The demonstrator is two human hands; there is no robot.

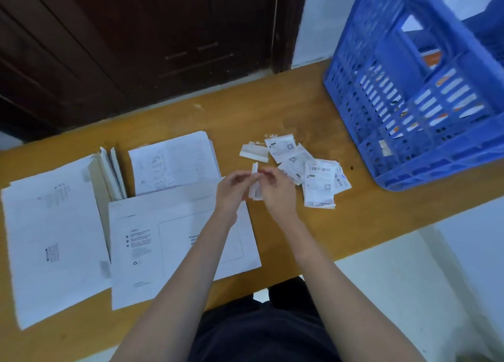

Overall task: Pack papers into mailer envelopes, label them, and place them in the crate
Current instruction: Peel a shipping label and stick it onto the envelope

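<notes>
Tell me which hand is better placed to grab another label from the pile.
The right hand: it is beside the label pile, while the left hand is farther, over the mailer. Both hold a label now.

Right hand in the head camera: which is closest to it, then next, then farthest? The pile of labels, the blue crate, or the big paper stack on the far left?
From the right hand:
1. Pile of labels, just to its right on the table.
2. Blue crate, up at the table's far right corner.
3. Paper stack, at the table's left end.
</notes>
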